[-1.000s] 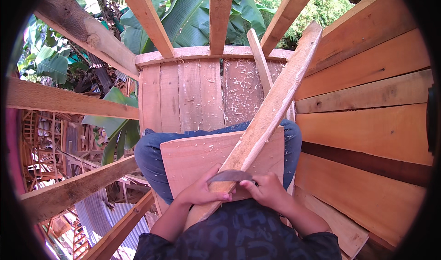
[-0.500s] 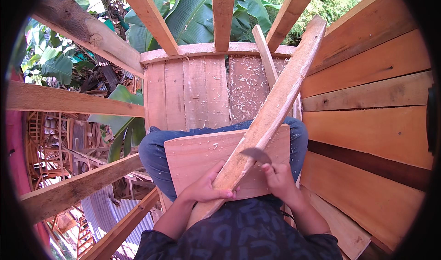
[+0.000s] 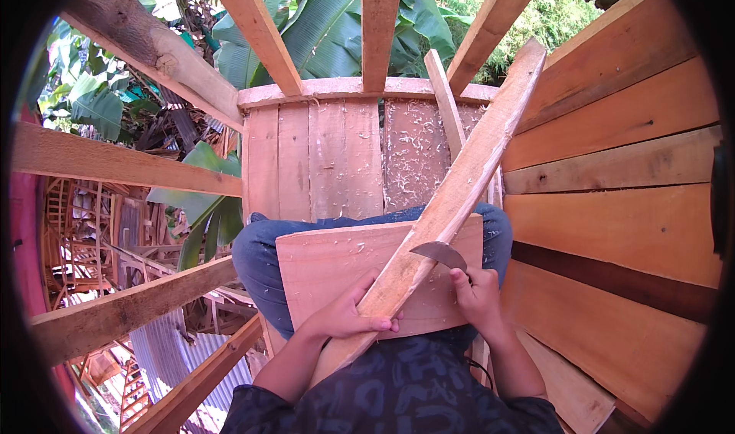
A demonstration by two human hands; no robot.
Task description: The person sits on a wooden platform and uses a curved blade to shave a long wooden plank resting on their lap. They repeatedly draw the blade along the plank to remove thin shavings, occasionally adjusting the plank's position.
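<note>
A long wooden plank slants from my lap up toward the far right, its right edge pale and roughly cut. My left hand is wrapped around its near end. In my right hand is a knife with a short curved blade, thumb along the back of the blade's base. The handle is hidden in my fist. The blade's tip lies over the plank's right edge, above my left hand. Under the plank, a flat board rests across my thighs.
Wood shavings are scattered over the plank floor ahead. A thin wooden strip leans at the far rail. Board walling stands at my right. Open slats on the left give onto leaves and corrugated sheets below.
My right hand and the knife have shifted slightly right and the blade shows more fully. The left hand keeps its hold on the plank.
</note>
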